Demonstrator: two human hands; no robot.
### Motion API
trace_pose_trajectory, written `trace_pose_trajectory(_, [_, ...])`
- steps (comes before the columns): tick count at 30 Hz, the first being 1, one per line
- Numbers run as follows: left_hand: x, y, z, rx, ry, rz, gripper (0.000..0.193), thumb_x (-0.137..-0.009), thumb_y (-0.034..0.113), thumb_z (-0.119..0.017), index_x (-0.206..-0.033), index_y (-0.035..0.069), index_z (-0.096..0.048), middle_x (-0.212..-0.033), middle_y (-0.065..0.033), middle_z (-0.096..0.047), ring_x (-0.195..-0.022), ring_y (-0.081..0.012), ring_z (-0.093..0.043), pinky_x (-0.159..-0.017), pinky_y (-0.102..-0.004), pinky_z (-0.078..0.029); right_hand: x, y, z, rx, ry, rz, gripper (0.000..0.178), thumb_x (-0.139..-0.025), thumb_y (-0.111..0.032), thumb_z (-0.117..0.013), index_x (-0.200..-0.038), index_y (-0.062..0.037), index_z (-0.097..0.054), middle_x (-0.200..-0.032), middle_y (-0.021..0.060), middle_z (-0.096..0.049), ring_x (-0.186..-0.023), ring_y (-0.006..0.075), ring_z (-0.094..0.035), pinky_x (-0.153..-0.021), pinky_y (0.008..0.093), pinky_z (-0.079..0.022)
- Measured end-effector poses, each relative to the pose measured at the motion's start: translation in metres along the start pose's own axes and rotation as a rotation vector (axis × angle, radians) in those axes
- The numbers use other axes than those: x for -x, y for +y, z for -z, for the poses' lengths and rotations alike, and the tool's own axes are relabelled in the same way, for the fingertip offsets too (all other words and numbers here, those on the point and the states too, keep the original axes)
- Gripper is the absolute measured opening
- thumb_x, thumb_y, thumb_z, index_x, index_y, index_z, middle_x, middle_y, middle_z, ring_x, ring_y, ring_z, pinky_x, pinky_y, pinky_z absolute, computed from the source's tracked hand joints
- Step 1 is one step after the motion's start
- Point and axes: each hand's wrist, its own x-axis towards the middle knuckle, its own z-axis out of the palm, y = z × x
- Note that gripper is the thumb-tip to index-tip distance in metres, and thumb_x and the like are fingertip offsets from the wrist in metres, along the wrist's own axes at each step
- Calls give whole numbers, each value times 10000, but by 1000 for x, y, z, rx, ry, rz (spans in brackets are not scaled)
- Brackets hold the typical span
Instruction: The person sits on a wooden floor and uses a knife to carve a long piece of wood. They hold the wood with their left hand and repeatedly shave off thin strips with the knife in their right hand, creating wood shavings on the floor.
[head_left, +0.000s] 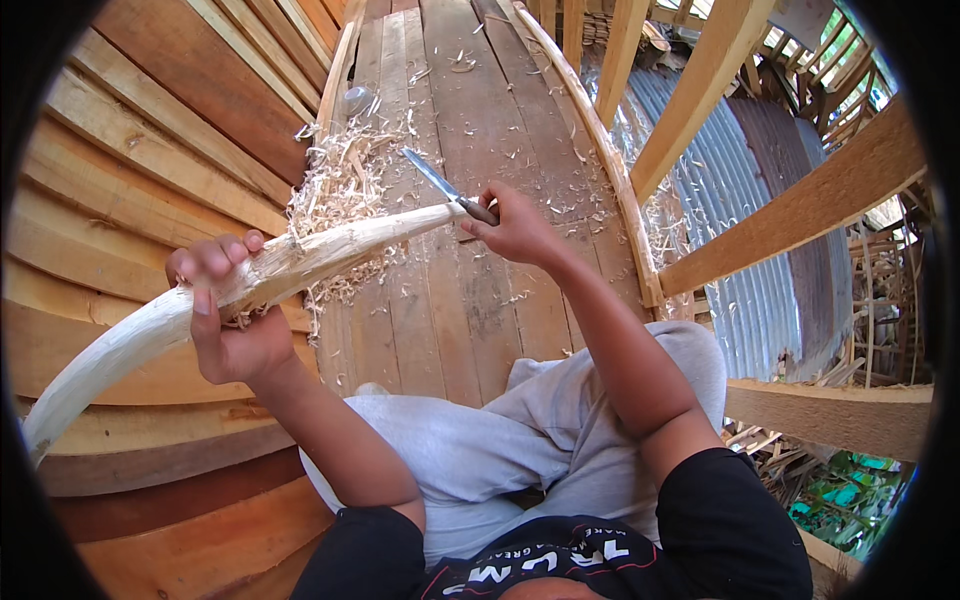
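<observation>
On my remote feed, left hand point(236, 346) grips a pale pole point(335, 250), right hand point(516, 229) clasps a knife point(433, 177) at the pole's tapered end

Soft, bright daylight, apparently from the open right side, spreads over the floor point(460, 320) with only faint shadows, while the wall point(150, 200) glows warm orange. The metal sheets point(730, 190) carry a cool, bluish sheen, and patches at far upper right pale toward white. Fisheye distortion bows the rail point(602, 130) and wall inside a black, rounded border; the shavings point(345, 175) look fairly sharp.
</observation>
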Motion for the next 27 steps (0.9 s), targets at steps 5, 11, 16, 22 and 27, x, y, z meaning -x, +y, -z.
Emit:
trace_pose_trajectory(5, [2,-4,-11,58,15,-51,240,-799,219,-574,-981,116,-456,-787,-17,-422,-777,-156,-421,-801,-366,-363,-5,12,-2,45,13,48,282,-871,-204,-646,-1025,7,-540,-786,90,-614,-614,149,-539,-570,307,-439])
trace_pose_trajectory(11, [2,-6,-15,45,57,-90,247,-768,238,-583,-947,108,-474,-757,-21,-420,-719,-153,-409,-737,-363,-368,6,4,-2,-234,-90,-178,312,-865,-230,-628,-1062,-5,-540,-789,78,-634,-639,129,-573,-526,294,-444])
trace_pose_trajectory(16, [2,-6,-15,76,-74,-79,240,-736,231,-587,-919,122,-476,-738,-1,-404,-703,-137,-401,-739,-342,-360,6,14,5,-338,-170,-240,282,-852,-223,-649,-1014,-20,-541,-715,35,-594,-531,84,-498,-425,242,-368])
trace_pose_trajectory(22, [2,-6,-19,82,-58,-78,242,-719,222,-581,-910,118,-475,-733,-8,-407,-694,-141,-399,-725,-345,-365,10,4,15,-224,-227,-245,201,-885,-234,-609,-924,-53,-532,-644,6,-535,-481,76,-452,-397,245,-344])
trace_pose_trajectory(27, [2,-10,-14,71,-44,-71,231,-722,202,-567,-906,105,-468,-725,-28,-409,-690,-157,-404,-716,-360,-371,18,0,22,-16,-412,-402,223,-935,-238,-515,-881,-25,-475,-637,34,-516,-462,104,-456,-378,291,-365])
